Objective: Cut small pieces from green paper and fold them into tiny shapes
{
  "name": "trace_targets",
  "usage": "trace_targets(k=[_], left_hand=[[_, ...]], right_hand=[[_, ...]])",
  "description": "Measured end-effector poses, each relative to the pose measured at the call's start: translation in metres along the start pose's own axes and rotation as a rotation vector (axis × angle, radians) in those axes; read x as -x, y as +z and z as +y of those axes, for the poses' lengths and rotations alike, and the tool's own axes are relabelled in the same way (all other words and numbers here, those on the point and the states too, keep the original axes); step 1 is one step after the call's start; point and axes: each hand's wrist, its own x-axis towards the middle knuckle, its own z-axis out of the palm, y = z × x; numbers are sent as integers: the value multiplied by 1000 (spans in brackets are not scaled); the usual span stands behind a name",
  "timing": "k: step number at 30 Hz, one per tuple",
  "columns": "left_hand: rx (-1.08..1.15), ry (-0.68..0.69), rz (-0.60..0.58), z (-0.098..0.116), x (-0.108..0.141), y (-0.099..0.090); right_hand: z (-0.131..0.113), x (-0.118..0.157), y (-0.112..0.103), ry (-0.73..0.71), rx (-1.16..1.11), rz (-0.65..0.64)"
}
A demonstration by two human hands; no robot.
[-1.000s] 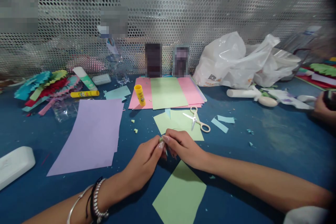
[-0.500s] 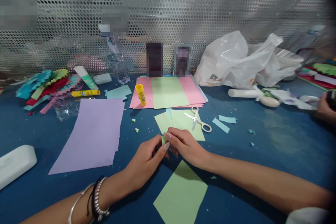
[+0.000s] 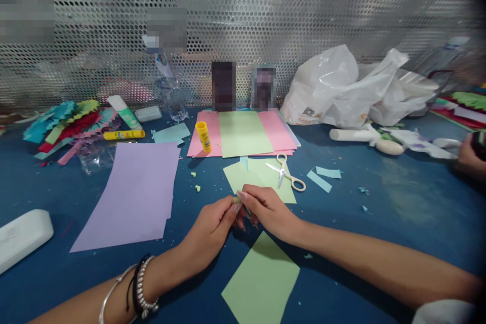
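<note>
My left hand point(image 3: 212, 230) and my right hand point(image 3: 270, 212) meet at the middle of the table, both pinching a small piece of light green paper point(image 3: 237, 200). Most of that piece is hidden by the fingers. Just beyond my hands, white-handled scissors point(image 3: 291, 177) lie with their blades apart on light green paper point(image 3: 266, 169). Closer to me is a separate light green sheet point(image 3: 261, 283), flat on the blue table. Narrow light blue paper strips point(image 3: 321, 181) rest to the right of the scissors.
Purple sheets point(image 3: 132, 192) lie at left, near a white case point(image 3: 26, 238). A yellow glue stick point(image 3: 203, 137) stands on stacked pink paper point(image 3: 208, 148). White plastic bags point(image 3: 334, 86) sit at the back right. Another person's hand point(image 3: 469, 157) shows at the right edge.
My left thumb and fingers have shifted slightly on the small green paper, and less of it shows. My right hand is almost still; the things on the table have not moved.
</note>
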Motion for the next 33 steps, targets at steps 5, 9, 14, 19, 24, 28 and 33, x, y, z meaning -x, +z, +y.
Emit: trace_targets(k=[5,9,14,19,24,28,33], left_hand=[[73,-36,-34,-4,0,0],[148,-83,-43,-2,0,0],[168,-107,-25,1,1,-1],[130,-76,-35,2,0,-2],[123,-79,-6,3,2,-2],[132,-101,54,3,3,-3],[103,-103,157,2,2,-5]], right_hand=[[0,0,1,2,-31,1],[1,-2,1,9,-87,-8],[2,-2,0,11,-114,-24],[1,-1,0,13,-70,-50],[1,-1,-1,9,-18,-25],[1,0,-2,11,18,-14],[0,1,-3,-26,42,-102]])
